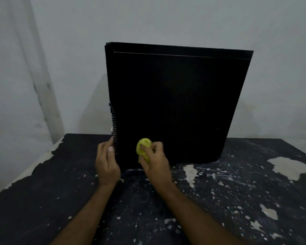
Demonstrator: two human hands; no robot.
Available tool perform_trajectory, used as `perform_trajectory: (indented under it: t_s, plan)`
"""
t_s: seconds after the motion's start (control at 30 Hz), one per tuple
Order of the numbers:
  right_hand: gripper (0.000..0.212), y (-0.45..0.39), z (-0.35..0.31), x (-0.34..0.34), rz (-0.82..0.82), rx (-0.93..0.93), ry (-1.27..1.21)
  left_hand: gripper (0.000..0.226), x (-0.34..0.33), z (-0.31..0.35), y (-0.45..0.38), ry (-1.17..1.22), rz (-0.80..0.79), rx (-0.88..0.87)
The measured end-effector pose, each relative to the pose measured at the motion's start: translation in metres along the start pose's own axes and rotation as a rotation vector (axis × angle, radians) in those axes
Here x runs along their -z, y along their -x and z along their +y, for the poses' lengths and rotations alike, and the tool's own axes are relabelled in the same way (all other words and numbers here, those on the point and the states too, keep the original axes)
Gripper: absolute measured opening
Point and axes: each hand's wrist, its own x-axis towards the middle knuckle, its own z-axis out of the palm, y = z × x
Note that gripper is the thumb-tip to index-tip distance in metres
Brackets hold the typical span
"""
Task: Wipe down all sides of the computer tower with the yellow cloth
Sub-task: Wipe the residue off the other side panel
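Our right hand [155, 160] gripped the bunched yellow cloth [143, 149] against the computer tower [177, 103]; our left hand [107, 162], fingers straight, steadied its left edge.

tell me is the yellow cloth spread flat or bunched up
Bunched up. The yellow cloth is a crumpled wad gripped in the right hand, held against the lower part of the computer tower side panel.

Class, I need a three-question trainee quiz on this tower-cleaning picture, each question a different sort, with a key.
1. True or false: the yellow cloth lies flat on the table.
2. Which hand steadies the computer tower at its vented edge? A. left B. right
3. Fill in: the cloth is bunched against the tower's ____ corner of the side panel.

Key: 1 false, the right hand holds it; 2 A, the left hand; 3 lower left.
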Motion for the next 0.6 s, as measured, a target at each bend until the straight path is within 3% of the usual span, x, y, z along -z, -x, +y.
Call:
perform_trajectory:
  t_s: [0.13,0.27,0.6]
  plan:
    - [0.034,-0.01,-0.027,-0.029,-0.152,0.274,0.267,0.05,0.006,-0.004,-0.001,0.004,-0.047,-0.014]
    - [0.028,-0.006,0.003,-0.016,-0.322,0.522,0.432,0.048,0.012,-0.007,-0.002,-0.029,-0.082,-0.045]
    - [0.032,0.025,0.136,0.122,-0.263,0.196,0.672,0.047,0.005,-0.003,0.001,-0.077,-0.094,-0.075]
